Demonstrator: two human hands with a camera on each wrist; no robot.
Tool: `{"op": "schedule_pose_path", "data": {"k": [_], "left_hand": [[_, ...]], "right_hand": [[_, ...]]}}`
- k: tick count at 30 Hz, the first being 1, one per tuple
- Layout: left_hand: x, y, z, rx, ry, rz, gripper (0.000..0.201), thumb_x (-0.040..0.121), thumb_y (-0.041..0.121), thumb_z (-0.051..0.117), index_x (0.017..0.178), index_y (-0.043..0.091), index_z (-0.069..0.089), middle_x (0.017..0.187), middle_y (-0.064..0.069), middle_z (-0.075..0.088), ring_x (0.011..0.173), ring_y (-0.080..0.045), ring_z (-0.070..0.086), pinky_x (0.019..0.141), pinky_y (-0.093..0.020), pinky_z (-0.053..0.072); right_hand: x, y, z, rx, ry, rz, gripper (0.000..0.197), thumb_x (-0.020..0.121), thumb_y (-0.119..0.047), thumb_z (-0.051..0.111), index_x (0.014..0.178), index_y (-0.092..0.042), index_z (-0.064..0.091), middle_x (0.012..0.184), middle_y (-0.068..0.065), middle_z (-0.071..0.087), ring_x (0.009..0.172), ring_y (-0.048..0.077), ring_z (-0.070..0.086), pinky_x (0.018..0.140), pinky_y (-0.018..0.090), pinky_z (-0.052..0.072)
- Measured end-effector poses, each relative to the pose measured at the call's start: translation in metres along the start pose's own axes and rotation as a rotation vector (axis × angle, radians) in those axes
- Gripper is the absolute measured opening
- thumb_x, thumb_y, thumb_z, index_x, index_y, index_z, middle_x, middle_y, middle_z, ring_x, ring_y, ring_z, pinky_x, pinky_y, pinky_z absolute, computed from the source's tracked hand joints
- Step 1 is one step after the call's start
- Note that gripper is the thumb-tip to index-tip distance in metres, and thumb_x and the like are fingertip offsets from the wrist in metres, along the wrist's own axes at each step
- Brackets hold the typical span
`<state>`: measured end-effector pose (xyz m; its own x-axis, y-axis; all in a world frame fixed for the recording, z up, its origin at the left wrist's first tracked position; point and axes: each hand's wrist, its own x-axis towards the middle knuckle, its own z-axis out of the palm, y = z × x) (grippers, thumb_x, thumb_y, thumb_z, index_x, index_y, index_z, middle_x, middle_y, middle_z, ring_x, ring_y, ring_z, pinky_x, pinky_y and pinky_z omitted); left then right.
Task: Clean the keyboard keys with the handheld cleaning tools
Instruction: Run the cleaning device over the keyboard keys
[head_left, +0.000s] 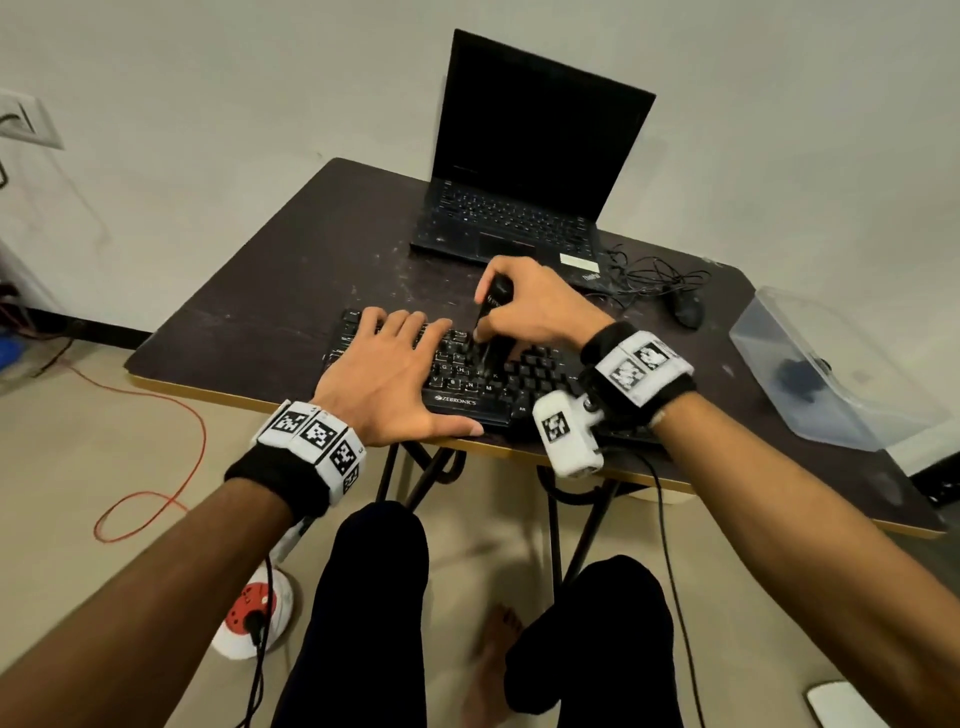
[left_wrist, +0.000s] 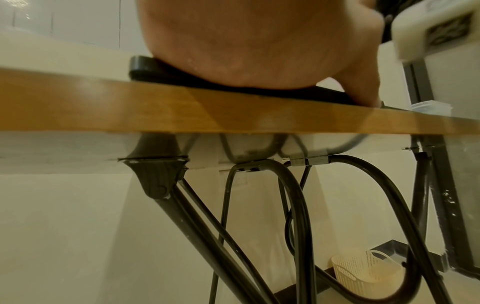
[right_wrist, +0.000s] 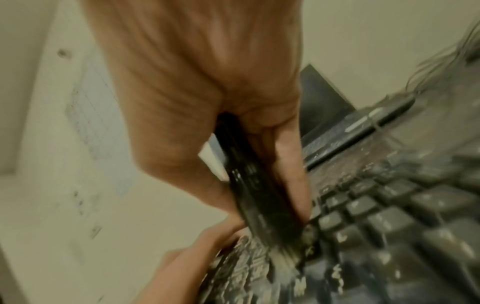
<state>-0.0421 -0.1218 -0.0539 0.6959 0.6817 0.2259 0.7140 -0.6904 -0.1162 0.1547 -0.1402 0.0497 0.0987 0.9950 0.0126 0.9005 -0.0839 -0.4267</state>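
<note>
At the bottom of the head view, the person's two dark-clad knees (head_left: 467, 613) fill the foreground, with a white-and-red power strip (head_left: 254, 618) on the floor at lower left and a red cable (head_left: 171, 467) looping beside it. Just above, the yellow front edge of the counter (head_left: 291, 322) crosses mid-frame, and the black keyboard (head_left: 540, 374) lies right at that edge, centre of frame.

The left hand (head_left: 387, 379) lies flat on the keyboard's left half, fingers straight and spread, thumb stretched along the front rim. From the left wrist view the palm (left_wrist: 259, 45) presses down on the keyboard's edge above the counter's wooden lip, folding metal legs (left_wrist: 197, 226) and a cream basket (left_wrist: 363, 273) showing underneath.

The right hand (head_left: 540, 306) is curled around a black brush (head_left: 491, 317), held near upright, its lower end down on the middle keys. The right wrist view is blurred, but pale bristles (right_wrist: 283, 259) meet the keys there, and pale specks lie scattered among them.

Right of centre, a tangle of black cord and a mouse (head_left: 688, 309) sit on the counter; at the right edge is a clear plastic box (head_left: 831, 374) with something dark inside. Farthest back, upper centre, an open black laptop (head_left: 524, 166) stands with a dark screen, behind the brush hand.
</note>
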Motion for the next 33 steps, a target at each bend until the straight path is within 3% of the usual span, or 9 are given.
{"op": "schedule_pose_path", "data": {"k": [2,6,10,14,18,22,26,30,33], "left_hand": [[-0.001,0.002,0.000,-0.008,-0.006,0.007,0.140,0.066,0.111,0.007,0.163,0.012,0.030,0.150,-0.009,0.050,0.136,-0.028,0.046,0.120,-0.049,0.026],[0.002,-0.003,-0.004,-0.004,0.002,0.002,0.141,0.066,0.112,0.006,0.163,0.012,0.030,0.151,-0.009,0.050,0.136,-0.027,0.046,0.119,-0.049,0.027],[0.001,0.000,-0.001,-0.002,0.005,0.004,0.142,0.066,0.111,0.004,0.164,0.010,0.030,0.151,-0.009,0.051,0.137,-0.028,0.046,0.120,-0.050,0.027],[0.001,-0.001,-0.004,-0.004,0.005,0.004,0.141,0.067,0.111,0.008,0.164,0.011,0.030,0.154,-0.010,0.050,0.138,-0.028,0.045,0.120,-0.049,0.026],[0.000,0.000,-0.002,0.003,-0.003,0.001,0.141,0.066,0.111,0.007,0.163,0.011,0.030,0.152,-0.008,0.050,0.137,-0.027,0.046,0.119,-0.049,0.027],[0.002,0.000,-0.005,0.000,0.001,0.005,0.139,0.067,0.111,0.010,0.162,0.012,0.030,0.152,-0.008,0.050,0.137,-0.027,0.045,0.119,-0.048,0.026],[0.001,0.001,-0.003,0.000,-0.008,0.001,0.139,0.067,0.111,0.009,0.163,0.012,0.030,0.153,-0.008,0.049,0.138,-0.027,0.044,0.119,-0.048,0.025],[0.000,0.002,-0.007,-0.008,-0.034,0.000,0.145,0.062,0.112,0.000,0.164,0.013,0.027,0.156,-0.008,0.047,0.142,-0.027,0.041,0.122,-0.049,0.023],[0.000,0.002,-0.006,-0.009,-0.045,-0.004,0.144,0.062,0.112,0.002,0.164,0.013,0.026,0.157,-0.008,0.046,0.143,-0.027,0.040,0.123,-0.049,0.022]], "right_hand": [[-0.002,-0.002,0.003,-0.039,-0.017,-0.029,0.027,0.078,-0.017,0.077,0.102,-0.024,0.066,0.089,-0.005,0.067,0.084,0.019,0.067,0.058,0.022,0.045],[0.008,-0.007,0.004,-0.031,0.154,0.005,0.030,0.075,-0.013,0.070,0.102,-0.023,0.062,0.090,-0.001,0.068,0.087,0.023,0.065,0.065,0.027,0.045],[0.006,-0.009,0.002,-0.084,-0.024,-0.047,0.027,0.078,-0.016,0.074,0.100,-0.027,0.063,0.088,-0.003,0.068,0.079,0.014,0.064,0.056,0.021,0.041],[0.013,-0.010,0.001,-0.057,0.110,0.003,0.028,0.075,-0.013,0.071,0.100,-0.023,0.062,0.088,-0.001,0.068,0.085,0.022,0.065,0.058,0.022,0.041],[0.008,-0.012,0.001,-0.056,-0.011,-0.013,0.022,0.078,-0.017,0.074,0.096,-0.025,0.064,0.089,-0.002,0.068,0.085,0.019,0.066,0.061,0.025,0.046],[0.003,-0.010,-0.003,-0.019,0.127,0.084,0.019,0.078,-0.017,0.067,0.094,-0.024,0.061,0.091,0.001,0.066,0.088,0.024,0.064,0.060,0.025,0.042],[-0.017,-0.011,0.009,-0.058,0.014,0.028,0.021,0.078,-0.024,0.069,0.098,-0.028,0.063,0.096,-0.002,0.068,0.092,0.022,0.064,0.073,0.029,0.049],[-0.018,-0.005,0.006,-0.008,0.132,0.073,0.022,0.077,-0.021,0.068,0.096,-0.027,0.061,0.090,-0.003,0.065,0.091,0.024,0.064,0.066,0.029,0.042],[-0.030,-0.007,0.011,-0.038,0.041,0.014,0.025,0.077,-0.023,0.070,0.099,-0.029,0.061,0.091,-0.005,0.066,0.089,0.021,0.064,0.067,0.028,0.043]]}}
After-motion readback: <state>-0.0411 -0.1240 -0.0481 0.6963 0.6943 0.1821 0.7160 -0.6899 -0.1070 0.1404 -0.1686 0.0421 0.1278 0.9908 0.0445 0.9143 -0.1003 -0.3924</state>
